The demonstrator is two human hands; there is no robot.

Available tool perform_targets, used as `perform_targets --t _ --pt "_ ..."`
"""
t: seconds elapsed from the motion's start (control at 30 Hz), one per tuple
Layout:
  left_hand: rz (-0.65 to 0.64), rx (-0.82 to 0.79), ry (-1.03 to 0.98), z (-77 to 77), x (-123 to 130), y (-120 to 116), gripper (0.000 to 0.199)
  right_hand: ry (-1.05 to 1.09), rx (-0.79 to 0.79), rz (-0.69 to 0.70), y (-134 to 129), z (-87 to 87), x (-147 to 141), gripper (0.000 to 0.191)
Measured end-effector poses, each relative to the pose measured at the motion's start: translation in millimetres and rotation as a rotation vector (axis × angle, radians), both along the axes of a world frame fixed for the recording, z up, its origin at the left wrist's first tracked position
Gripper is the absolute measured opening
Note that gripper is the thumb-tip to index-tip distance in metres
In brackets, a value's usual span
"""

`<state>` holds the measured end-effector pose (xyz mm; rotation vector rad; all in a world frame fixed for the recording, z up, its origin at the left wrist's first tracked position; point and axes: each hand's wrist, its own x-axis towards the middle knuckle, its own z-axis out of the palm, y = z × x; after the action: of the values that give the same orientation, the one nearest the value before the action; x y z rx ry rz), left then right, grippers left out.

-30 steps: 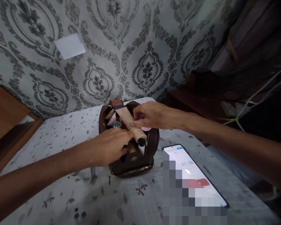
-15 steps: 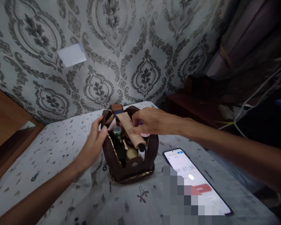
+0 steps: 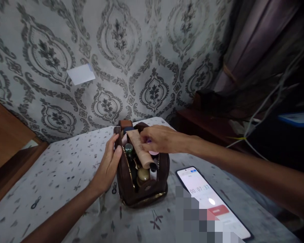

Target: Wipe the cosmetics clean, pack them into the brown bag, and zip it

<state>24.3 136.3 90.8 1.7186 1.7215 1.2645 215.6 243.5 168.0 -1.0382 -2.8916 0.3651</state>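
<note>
A dark brown zipped bag (image 3: 142, 199) stands open on the patterned white cloth. My left hand (image 3: 108, 165) grips the bag's left side, its thumb on the near face of that wall. Inside the bag's opening, my right hand (image 3: 158, 139) has its fingers closed at a beige tube (image 3: 140, 150), which lies slanted across the contents; the fingertips are partly hidden. Around the tube are a green-capped bottle (image 3: 128, 149), a round yellowish container (image 3: 143, 174), a small white bottle with a black cap (image 3: 153, 171) and a pink item (image 3: 154, 153).
A phone (image 3: 212, 202) showing a timer lies right of the bag. The patterned wall (image 3: 121, 67) rises behind the cloth (image 3: 73, 162). Wooden furniture (image 3: 10, 135) stands at left; white cables (image 3: 264, 104) hang at right.
The view has shifted, so the bag and hands appear slightly lower. The bag's left wall is more upright, with my left hand still on it. My right hand remains at the tube.
</note>
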Motion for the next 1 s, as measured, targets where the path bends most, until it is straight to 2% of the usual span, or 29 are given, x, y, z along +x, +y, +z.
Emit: perform_targets --t 0.13,0.23,0.33,0.5,0.63,0.73,0.8,0.9,1.0 --pt "-0.016 -0.019 0.04 3.2 -6 3 0.052 0.026 0.041 0.039 -1 -4.5 2 0.017" --pt "-0.07 0.011 0.139 8.4 -15 4 0.047 0.053 0.042 -0.058 -2 -5.7 2 0.025" --pt "-0.118 0.026 0.245 15.3 -22 5 0.045 0.092 0.024 -0.144 -2 -3.5 1 0.024" --pt "-0.137 0.074 0.37 27.9 -23 7 0.039 0.192 -0.009 -0.218 -3 0.3 2 0.025" --pt "-0.191 0.122 0.424 37.0 -21 13 0.033 0.322 0.069 -0.277 -5 0.4 7 0.026" --pt "-0.233 0.136 0.47 43.4 -19 25 0.03 0.339 0.071 -0.276 -5 -2.5 8 0.024" --pt "-0.285 0.132 0.556 47.8 -16 35 0.03 0.319 0.079 -0.233 -3 -6.4 7 0.025" --pt "-0.434 0.093 0.769 54.1 -9 53 0.029 0.262 0.122 -0.165 -2 -11.4 2 0.026" --pt "-0.574 0.039 0.949 59.2 -1 66 0.027 0.163 0.135 -0.175 -5 -11.1 -1 0.023"
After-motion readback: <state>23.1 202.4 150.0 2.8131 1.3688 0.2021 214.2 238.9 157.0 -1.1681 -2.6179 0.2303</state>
